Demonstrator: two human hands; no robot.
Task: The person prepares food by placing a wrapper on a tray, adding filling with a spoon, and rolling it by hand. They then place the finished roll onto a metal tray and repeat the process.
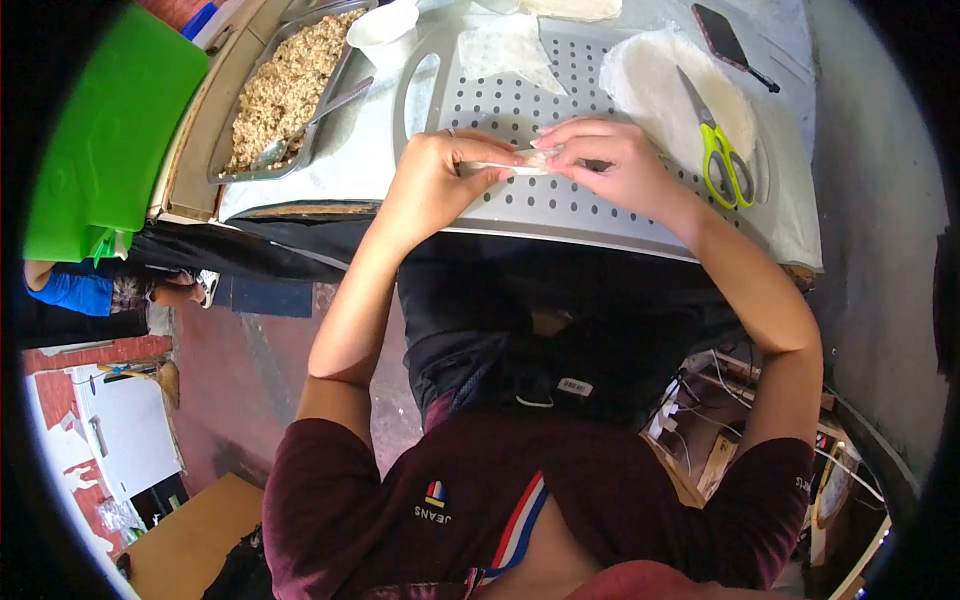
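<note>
Both hands meet over the front of a grey dotted board (560,209). My left hand (446,172) pinches one end of a small white rolled wrapper (525,165), and my right hand (612,167) pinches its other end. A bit of light filling shows at the middle of the roll. Beyond my hands a torn white wrapper piece (505,52) lies on the board. To the right, green-handled scissors (722,160) rest partly on a stack of round white wrappers (665,85).
At the back left stands a metal tray (316,140) of crumbly filling (285,85) with a spoon (275,150). A white cup (385,38) is beside it. A phone (720,35) lies at the back right. A person in blue (85,290) is at the far left.
</note>
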